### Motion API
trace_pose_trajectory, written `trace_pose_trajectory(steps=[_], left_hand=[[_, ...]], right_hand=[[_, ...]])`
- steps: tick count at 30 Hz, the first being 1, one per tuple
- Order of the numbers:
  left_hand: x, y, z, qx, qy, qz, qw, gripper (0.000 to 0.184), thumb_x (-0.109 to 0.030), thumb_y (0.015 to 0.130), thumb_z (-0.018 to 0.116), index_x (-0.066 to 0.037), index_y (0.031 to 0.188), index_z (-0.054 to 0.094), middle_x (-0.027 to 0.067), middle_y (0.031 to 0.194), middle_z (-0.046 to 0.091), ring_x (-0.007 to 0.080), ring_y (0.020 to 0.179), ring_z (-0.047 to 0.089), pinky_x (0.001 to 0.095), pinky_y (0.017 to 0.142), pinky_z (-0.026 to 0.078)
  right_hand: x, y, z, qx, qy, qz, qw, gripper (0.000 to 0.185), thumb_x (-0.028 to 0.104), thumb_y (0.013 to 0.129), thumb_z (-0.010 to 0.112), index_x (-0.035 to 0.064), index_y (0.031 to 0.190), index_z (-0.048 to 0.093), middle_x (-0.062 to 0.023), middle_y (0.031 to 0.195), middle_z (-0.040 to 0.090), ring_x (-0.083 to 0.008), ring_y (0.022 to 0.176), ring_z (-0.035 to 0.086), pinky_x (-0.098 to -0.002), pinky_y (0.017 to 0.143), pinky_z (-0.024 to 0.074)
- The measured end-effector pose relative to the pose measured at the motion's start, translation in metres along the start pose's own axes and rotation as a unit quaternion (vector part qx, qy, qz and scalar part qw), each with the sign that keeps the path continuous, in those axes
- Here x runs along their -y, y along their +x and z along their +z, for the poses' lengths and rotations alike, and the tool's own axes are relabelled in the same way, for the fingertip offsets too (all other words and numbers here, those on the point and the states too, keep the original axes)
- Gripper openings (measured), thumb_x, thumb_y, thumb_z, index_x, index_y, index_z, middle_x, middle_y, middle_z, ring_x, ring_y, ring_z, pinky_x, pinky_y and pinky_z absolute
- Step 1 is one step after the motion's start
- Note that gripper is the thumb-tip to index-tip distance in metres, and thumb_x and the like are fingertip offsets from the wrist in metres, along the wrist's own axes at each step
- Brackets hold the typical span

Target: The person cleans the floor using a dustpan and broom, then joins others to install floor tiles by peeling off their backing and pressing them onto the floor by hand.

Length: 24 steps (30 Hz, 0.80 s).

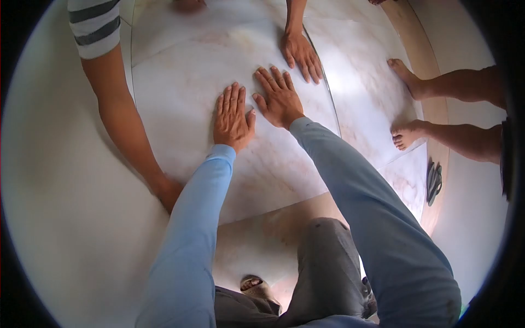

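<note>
My left hand [233, 118] lies flat, palm down, on a large white marbled floor tile [276, 172]. To its right and slightly farther forward, my right hand [278, 99] also presses flat on this tile, fingers spread a little. Neither hand holds anything. Just beyond my right fingertips, a co-worker's hand [302, 54] rests on the tile near the dark joint at its right edge. The co-worker's other hand [167, 192] is down by the tile's left edge, its fingers partly hidden behind my left sleeve.
Another marbled tile [363, 93] adjoins on the right, where a person's bare feet [407, 134] stand. Dark flip-flops [434, 183] lie against the right wall [467, 186]. A pale wall [71, 191] runs along the left. Brownish floor [262, 240] shows before my knee.
</note>
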<state>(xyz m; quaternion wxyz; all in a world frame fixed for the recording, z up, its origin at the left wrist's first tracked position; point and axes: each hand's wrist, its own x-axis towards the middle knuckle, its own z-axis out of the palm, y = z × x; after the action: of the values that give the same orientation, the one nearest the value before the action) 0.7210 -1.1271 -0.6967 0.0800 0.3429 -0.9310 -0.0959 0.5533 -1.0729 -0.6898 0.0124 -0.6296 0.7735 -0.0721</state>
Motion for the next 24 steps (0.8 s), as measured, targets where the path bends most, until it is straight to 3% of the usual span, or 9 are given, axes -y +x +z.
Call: trace_pose_trajectory(steps=[9,24], left_hand=[[0.023,0.094,0.027,-0.042,0.034,-0.036,0.998,0.059,-0.032,0.100,0.034,-0.006,0.153,0.026,0.0114,0.161,0.020,0.0257,0.150,0.015,0.0408,0.123,0.008],[0.035,0.165,0.055,-0.054,0.068,-0.038,0.995,0.055,-0.031,0.102,0.027,-0.008,0.152,0.027,0.0097,0.160,0.022,0.0245,0.149,0.018,0.0401,0.122,0.011]], right_hand=[[-0.015,0.044,0.011,-0.004,0.029,-0.003,1.000,0.058,0.040,0.102,0.026,0.0101,0.153,0.026,-0.0052,0.160,0.025,-0.0262,0.150,0.015,-0.0444,0.123,0.0093],[-0.049,0.116,0.042,-0.068,0.036,0.002,0.997,0.056,0.036,0.101,0.029,0.0095,0.151,0.033,-0.0039,0.158,0.030,-0.0263,0.148,0.020,-0.0437,0.121,0.0151]])
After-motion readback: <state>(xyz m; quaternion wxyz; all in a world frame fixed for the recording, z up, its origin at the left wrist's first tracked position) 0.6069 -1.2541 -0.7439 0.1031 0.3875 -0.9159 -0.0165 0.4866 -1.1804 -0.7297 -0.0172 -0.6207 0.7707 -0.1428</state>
